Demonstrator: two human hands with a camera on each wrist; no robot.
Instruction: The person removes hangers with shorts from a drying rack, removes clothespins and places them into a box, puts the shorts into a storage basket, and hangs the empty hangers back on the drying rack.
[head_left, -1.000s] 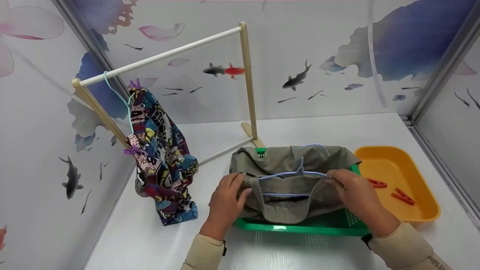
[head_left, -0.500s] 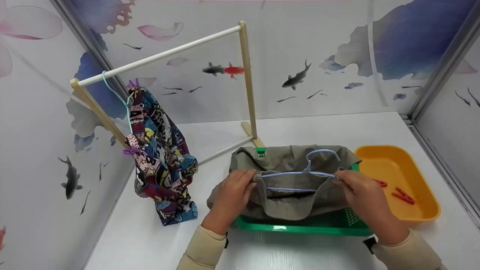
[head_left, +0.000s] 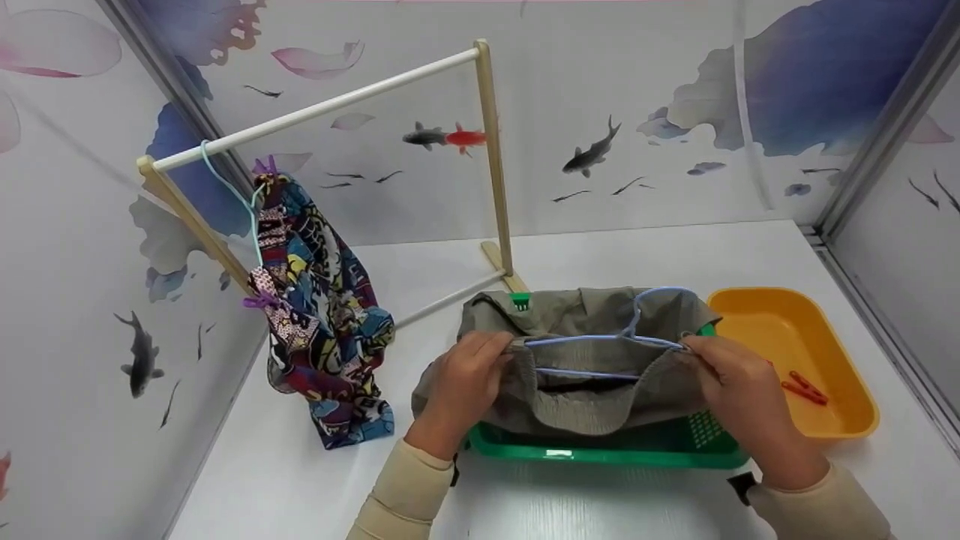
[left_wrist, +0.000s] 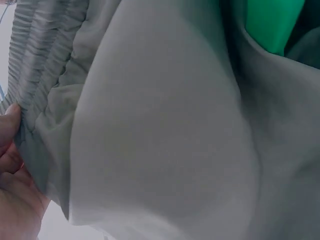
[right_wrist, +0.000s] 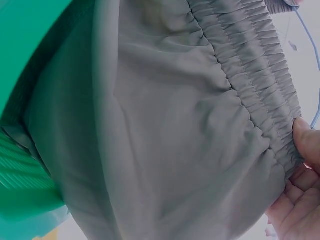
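Grey-green trousers (head_left: 585,416) with a gathered elastic waistband (right_wrist: 250,75) lie bunched over a green basket (head_left: 600,455). A blue hanger (head_left: 574,340) sits across the waist opening, its hook leaning up and to the right. My left hand (head_left: 465,386) pinches the waistband's left side near one hanger end; in the left wrist view, the thumb of that hand (left_wrist: 17,200) presses on the elastic. At the opposite hanger end, my right hand (head_left: 750,405) pinches the waistband, thumb outermost in the right wrist view. Fingers behind the cloth are partly hidden. The trouser legs are mostly out of sight.
A rack with a white rail (head_left: 322,111) stands at the back left. Patterned clothing (head_left: 322,315) hangs there from a light-blue hanger (head_left: 225,180) with purple clips (head_left: 260,300). To the right, a yellow tray (head_left: 780,315) holds red clothespins (head_left: 805,388).
Both hands have shifted slightly up and to the right with the waistband. The hanger's hook has turned up and over to the right. The hanging patterned clothing stays put.
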